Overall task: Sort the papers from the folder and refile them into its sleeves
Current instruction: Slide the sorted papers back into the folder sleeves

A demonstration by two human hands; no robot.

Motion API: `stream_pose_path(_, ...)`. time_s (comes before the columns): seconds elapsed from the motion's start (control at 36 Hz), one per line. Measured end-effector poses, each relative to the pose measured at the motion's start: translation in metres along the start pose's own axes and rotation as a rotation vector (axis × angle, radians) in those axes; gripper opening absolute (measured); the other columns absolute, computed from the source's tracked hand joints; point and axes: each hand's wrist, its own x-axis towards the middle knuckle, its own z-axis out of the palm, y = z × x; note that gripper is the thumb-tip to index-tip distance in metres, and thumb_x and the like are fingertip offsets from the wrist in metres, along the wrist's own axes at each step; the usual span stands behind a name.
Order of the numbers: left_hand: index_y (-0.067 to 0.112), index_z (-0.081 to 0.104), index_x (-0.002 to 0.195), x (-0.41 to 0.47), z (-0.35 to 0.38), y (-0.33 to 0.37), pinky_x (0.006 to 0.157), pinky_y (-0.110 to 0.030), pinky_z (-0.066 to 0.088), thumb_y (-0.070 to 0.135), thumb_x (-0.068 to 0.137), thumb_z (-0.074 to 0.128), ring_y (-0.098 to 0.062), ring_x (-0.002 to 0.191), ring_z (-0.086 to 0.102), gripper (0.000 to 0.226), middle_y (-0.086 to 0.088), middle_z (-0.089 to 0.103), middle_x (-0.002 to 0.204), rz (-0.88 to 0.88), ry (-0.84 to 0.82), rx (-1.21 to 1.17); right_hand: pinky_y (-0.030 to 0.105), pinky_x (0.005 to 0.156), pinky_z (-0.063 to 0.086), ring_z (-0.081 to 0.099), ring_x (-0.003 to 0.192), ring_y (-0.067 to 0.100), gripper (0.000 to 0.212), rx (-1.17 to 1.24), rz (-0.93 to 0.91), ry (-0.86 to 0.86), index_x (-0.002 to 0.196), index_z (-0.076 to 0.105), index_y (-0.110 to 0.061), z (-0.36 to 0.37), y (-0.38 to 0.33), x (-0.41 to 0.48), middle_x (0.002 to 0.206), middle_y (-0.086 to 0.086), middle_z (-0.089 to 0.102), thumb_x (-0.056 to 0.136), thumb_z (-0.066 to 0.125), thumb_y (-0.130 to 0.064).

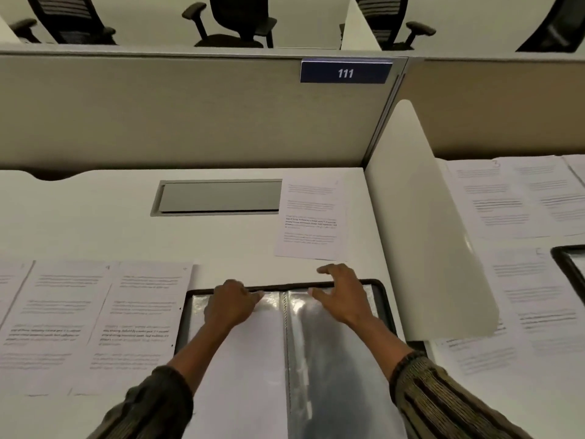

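A black display folder (384, 299) lies open on the desk in front of me. Its left sleeve holds a white sheet (250, 369); the right sleeve (335, 375) looks clear and dark. My left hand (232, 304) rests at the top of the left sleeve, fingers curled at its upper edge; whether it pinches the sheet I cannot tell. My right hand (342, 294) hovers over the top of the right sleeve with fingers spread. Loose printed papers (104, 324) lie in a row to the left, and one sheet (311, 217) lies beyond the folder.
A white divider panel (424, 223) stands right of the folder, with more printed sheets (519, 198) and a second black folder's corner (566, 264) on the neighbouring desk. A grey cable hatch (218, 198) sits at the back, under a partition wall with sign 111 (345, 71).
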Motion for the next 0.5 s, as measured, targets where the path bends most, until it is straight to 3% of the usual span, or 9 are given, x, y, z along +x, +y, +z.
stream_pose_path(0.17, 0.02, 0.067, 0.078, 0.052, -0.006, 0.072, 0.079, -0.035, 0.055, 0.054, 0.088, 0.079, -0.021, 0.085, 0.069, 0.038, 0.004, 0.074, 0.084, 0.072, 0.009, -0.047, 0.041, 0.112, 0.043, 0.034, 0.146, 0.018, 0.08, -0.113, 0.024, 0.0, 0.155, 0.042, -0.024, -0.025, 0.014, 0.06, 0.159, 0.001, 0.04, 0.089, 0.075, -0.055)
stream_pose_path(0.28, 0.014, 0.064, 0.093, 0.086, -0.001, 0.108, 0.088, -0.04, 0.057, 0.05, 0.091, 0.079, -0.027, 0.099, 0.068, 0.039, -0.006, 0.074, 0.104, 0.064, 0.001, -0.031, 0.048, 0.125, 0.026, 0.011, 0.159, 0.023, 0.089, -0.216, 0.025, -0.076, 0.164, 0.027, -0.022, -0.026, 0.02, 0.091, 0.174, 0.005, 0.013, 0.094, 0.068, -0.058)
stream_pose_path(0.39, 0.006, 0.058, 0.128, 0.112, 0.008, 0.124, 0.093, -0.04, 0.055, 0.051, 0.089, 0.081, -0.032, 0.119, 0.063, 0.064, -0.009, 0.065, 0.128, 0.016, -0.005, -0.047, 0.05, 0.127, 0.017, 0.002, 0.161, 0.028, 0.086, -0.335, 0.0, -0.136, 0.166, 0.02, -0.019, -0.014, 0.03, 0.108, 0.175, 0.01, 0.002, 0.1, 0.057, -0.059)
stream_pose_path(0.5, 0.003, 0.057, 0.128, 0.136, 0.02, 0.128, 0.097, -0.048, 0.058, 0.056, 0.081, 0.085, -0.034, 0.117, 0.065, 0.077, -0.015, 0.065, 0.13, -0.067, 0.033, -0.119, 0.05, 0.127, 0.016, 0.0, 0.162, 0.029, 0.075, -0.401, -0.008, -0.16, 0.165, 0.023, -0.02, -0.004, 0.04, 0.112, 0.175, 0.01, 0.0, 0.104, 0.051, -0.054)
